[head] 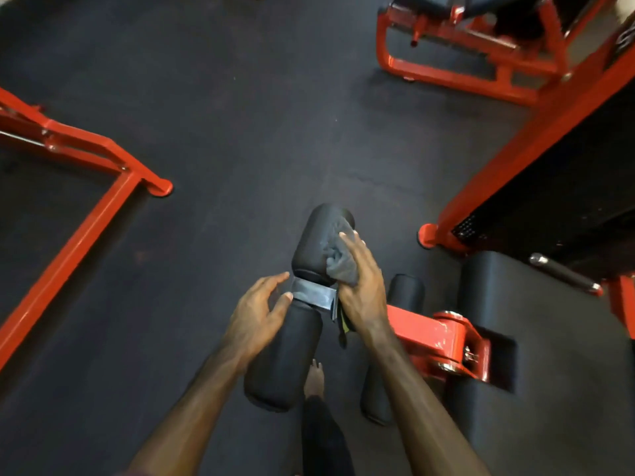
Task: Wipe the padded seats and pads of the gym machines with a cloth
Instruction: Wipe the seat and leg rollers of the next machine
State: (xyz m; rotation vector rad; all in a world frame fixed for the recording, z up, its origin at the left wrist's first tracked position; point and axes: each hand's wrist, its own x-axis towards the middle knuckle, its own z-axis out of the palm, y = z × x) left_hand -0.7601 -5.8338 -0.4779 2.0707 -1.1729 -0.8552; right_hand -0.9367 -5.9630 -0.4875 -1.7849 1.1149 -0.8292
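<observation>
My right hand (pixel 360 286) has its fingers curled over a bunched grey cloth (pixel 338 259), pressing it against the right flank of the far roller pad (pixel 316 242). My left hand (pixel 256 314) is spread and loose, fingertips just touching the metal bracket (pixel 314 297) that joins the far pad to the near roller pad (pixel 285 359); it grips nothing. I judge the cloth light, soft and limp, so it wants a full palm over the wad rather than a pinch at one corner, or it will slide off the curve. The pads look like firm foam under smooth vinyl, likely to turn on their axle, so bracing at the bracket seems wise. Right of my hands sit a lower roller pad (pixel 407 290), the red pivot arm (pixel 443 338) and the black seat (pixel 494 304); dark floor (pixel 240 132) lies beyond
</observation>
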